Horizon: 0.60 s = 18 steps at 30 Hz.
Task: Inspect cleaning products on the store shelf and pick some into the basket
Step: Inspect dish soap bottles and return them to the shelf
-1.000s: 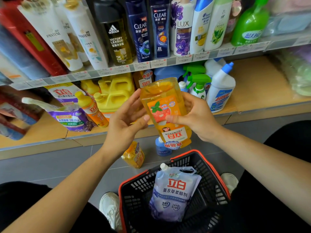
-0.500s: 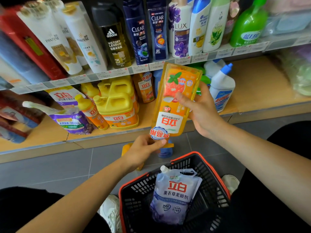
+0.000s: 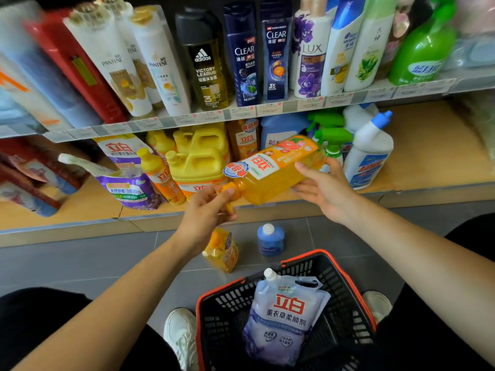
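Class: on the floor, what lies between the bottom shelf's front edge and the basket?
In the head view, a yellow refill pouch and a small blue bottle sit on the grey tiles, short of the basket.

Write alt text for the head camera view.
Two bare hands hold an orange detergent bottle sideways before a store shelf, left hand at its cap, right hand at its base. Below, a black basket holds a white refill pouch.
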Motion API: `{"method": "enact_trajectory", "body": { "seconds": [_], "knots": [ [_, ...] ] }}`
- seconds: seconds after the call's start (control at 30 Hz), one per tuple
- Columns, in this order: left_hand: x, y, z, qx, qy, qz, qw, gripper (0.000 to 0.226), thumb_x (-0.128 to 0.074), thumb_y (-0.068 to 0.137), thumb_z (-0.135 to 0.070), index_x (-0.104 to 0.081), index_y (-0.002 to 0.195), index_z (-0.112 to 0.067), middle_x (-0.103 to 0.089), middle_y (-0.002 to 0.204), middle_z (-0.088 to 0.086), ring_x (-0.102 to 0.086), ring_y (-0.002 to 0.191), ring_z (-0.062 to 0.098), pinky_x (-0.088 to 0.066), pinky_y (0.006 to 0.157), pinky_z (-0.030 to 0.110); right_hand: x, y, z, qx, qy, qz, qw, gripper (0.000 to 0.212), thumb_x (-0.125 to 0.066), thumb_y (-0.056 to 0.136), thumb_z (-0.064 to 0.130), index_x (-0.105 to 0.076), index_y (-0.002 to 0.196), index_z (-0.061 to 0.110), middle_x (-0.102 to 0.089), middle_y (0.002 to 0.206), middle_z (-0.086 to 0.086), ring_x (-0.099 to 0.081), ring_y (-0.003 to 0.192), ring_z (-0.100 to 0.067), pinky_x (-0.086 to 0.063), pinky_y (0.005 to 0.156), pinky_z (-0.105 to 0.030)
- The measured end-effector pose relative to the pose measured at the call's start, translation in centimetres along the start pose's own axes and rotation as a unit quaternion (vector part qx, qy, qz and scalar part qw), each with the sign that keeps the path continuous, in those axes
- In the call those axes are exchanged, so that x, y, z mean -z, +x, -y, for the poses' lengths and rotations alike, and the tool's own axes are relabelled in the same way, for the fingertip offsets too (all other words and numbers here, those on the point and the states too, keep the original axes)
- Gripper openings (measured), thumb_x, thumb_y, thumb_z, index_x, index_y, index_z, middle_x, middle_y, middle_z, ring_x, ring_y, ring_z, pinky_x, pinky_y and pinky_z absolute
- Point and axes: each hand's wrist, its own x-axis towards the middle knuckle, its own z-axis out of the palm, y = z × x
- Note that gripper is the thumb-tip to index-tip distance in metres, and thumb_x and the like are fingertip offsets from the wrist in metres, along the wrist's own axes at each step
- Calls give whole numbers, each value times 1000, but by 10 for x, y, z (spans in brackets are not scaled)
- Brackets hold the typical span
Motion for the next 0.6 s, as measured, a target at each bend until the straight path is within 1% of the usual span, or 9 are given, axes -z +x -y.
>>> {"method": "enact_trajectory", "body": {
  "seconds": [0.07, 0.13, 0.2, 0.27, 0.33, 0.37, 0.47, 0.53, 0.6],
  "knots": [
    [13, 5, -8, -17, 3, -20, 1000, 11, -61, 98, -12, -69, 96, -4, -70, 73, 3, -61, 62, 16, -59, 64, 27, -2, 3, -13, -45, -30, 19, 998, 52, -82, 79, 28, -48, 117, 23, -72, 113, -19, -75, 92, -32, -58, 87, -49],
    [26, 10, -16, -44, 27, -33, 998, 12, -64, 96, -10, -70, 102, -1, -73, 83, 10, -65, 66, 18, -61, 67, 28, -4, 4, -29, -95, -76, 46, 992, 55, -81, 80, 29, -53, 125, 14, -71, 114, -20, -73, 98, -32, -59, 87, -47],
    [37, 14, -23, -76, 62, -43, 994, 13, -67, 95, -10, -71, 105, -4, -74, 88, 13, -70, 71, 21, -62, 69, 31, -6, 4, -47, -135, -122, 71, 981, 49, -79, 82, 28, -61, 124, 12, -71, 117, -14, -70, 105, -30, -58, 90, -45],
    [42, 17, -27, -103, 104, -50, 988, 10, -69, 94, -11, -72, 104, -12, -75, 89, 11, -72, 72, 22, -63, 68, 32, -11, 2, -65, -151, -169, 94, 969, 36, -79, 83, 25, -68, 116, 14, -73, 115, -7, -69, 108, -27, -56, 92, -42],
    [40, 19, -27, -118, 173, -42, 977, 10, -71, 94, -14, -71, 103, -18, -75, 92, 12, -74, 72, 23, -63, 66, 32, -18, 4, -76, -136, -208, 110, 962, 29, -78, 85, 21, -70, 113, 16, -74, 113, -7, -69, 109, -24, -55, 93, -40],
    [38, 19, -25, -121, 215, -30, 969, 12, -72, 93, -14, -71, 104, -18, -74, 93, 14, -75, 72, 25, -63, 66, 34, -22, 7, -79, -120, -220, 113, 961, 29, -78, 85, 19, -70, 112, 17, -74, 112, -8, -69, 110, -24, -55, 93, -40],
    [30, 23, -11, -119, 323, 5, 939, 23, -74, 91, -14, -71, 114, -9, -72, 99, 16, -74, 75, 27, -64, 69, 43, -31, 18, -84, -53, -284, 121, 950, 32, -80, 83, 14, -70, 113, 15, -74, 109, -7, -69, 107, -21, -55, 94, -42],
    [27, 30, -3, -119, 327, 0, 938, 26, -76, 89, -13, -71, 114, -8, -71, 100, 17, -74, 77, 27, -64, 68, 44, -31, 25, -89, -2, -372, 131, 919, 38, -83, 80, 14, -70, 115, 11, -72, 108, -4, -68, 102, -19, -56, 89, -35],
    [26, 39, 3, -116, 310, -9, 944, 25, -79, 87, -14, -71, 111, -11, -71, 100, 17, -74, 75, 24, -64, 66, 42, -25, 30, -97, 40, -463, 150, 872, 38, -83, 79, 14, -70, 114, 12, -71, 109, -2, -67, 105, -20, -51, 85, -29]
  ]
}}
